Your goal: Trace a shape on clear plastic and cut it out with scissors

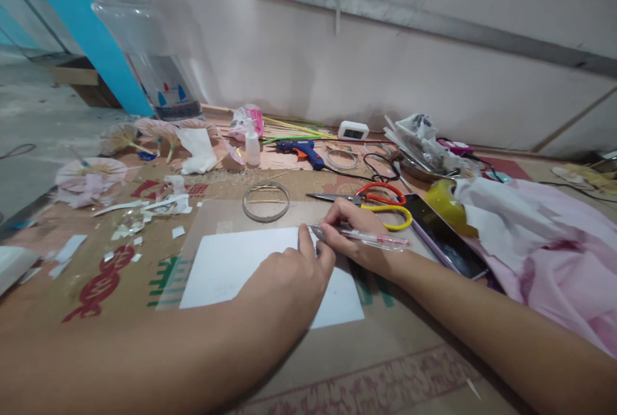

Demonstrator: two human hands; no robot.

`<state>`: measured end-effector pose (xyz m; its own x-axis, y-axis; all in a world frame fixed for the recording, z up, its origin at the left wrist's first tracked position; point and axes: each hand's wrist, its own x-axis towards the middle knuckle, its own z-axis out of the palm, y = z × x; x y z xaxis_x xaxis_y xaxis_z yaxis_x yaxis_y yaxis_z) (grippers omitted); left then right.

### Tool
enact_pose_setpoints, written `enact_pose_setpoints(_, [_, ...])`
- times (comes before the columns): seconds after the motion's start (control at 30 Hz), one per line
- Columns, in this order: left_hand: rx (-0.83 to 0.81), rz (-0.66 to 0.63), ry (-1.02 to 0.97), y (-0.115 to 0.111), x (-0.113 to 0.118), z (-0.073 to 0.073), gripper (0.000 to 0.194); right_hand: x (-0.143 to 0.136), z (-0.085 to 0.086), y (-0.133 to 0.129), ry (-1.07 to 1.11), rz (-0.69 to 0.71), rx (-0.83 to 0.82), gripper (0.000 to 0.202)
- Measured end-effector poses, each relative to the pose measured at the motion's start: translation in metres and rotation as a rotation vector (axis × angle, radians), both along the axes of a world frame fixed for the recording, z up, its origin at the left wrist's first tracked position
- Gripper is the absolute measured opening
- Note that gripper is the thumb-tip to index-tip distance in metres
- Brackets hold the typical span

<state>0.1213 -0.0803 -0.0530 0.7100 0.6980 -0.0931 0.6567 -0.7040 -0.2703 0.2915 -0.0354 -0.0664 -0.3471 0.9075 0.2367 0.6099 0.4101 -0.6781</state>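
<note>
A clear pen (378, 239) with a pinkish refill is gripped in my right hand (346, 225), its tip at the upper edge of a white sheet of paper (224, 267). My left hand (286, 280) lies on the same sheet, index finger and thumb close to the pen tip. Something small and dark shows between those fingers, mostly hidden. Under the paper is a translucent sheet (193, 225) on printed brown cardboard (144, 190). Just beyond the hands rest scissors (380, 196) with red and yellow handles, and a grey ring (245, 206) with thin sticks inside its outline.
A phone (446, 235), yellow tape roll (446, 206) and pink cloth (554, 261) lie at right. Behind are a blue glue gun (303, 150), small bottle (252, 145) and white digital device (353, 130). Paper scraps (164, 203), small paper umbrellas (91, 174) and a plastic jug (154, 49) stand left.
</note>
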Motion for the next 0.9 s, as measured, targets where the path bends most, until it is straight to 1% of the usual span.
enact_pose_setpoints(0.2, [0.027,0.001,-0.002,-0.0016,-0.0008,-0.0007,0.052,0.0003,-0.0016,0.0009,0.015,0.009,0.009,0.014])
enact_pose_setpoints(0.37, [0.009,-0.003,-0.003,-0.0013,-0.0002,-0.0016,0.051,0.0008,-0.0011,0.0017,0.009,0.019,0.016,0.014])
enact_pose_setpoints(0.5, [0.034,0.001,-0.014,-0.0016,-0.0007,-0.0017,0.05,0.0005,-0.0018,0.0016,0.01,0.007,0.008,0.014])
enact_pose_setpoints(0.7, [-0.011,0.006,-0.008,-0.0005,-0.0002,0.0014,0.052,0.0002,-0.0012,0.0004,0.003,0.007,0.011,0.014])
enact_pose_setpoints(0.9, [0.0,0.0,-0.008,-0.001,-0.0007,-0.0012,0.052,0.0007,-0.0015,0.0003,0.007,0.014,0.013,0.015])
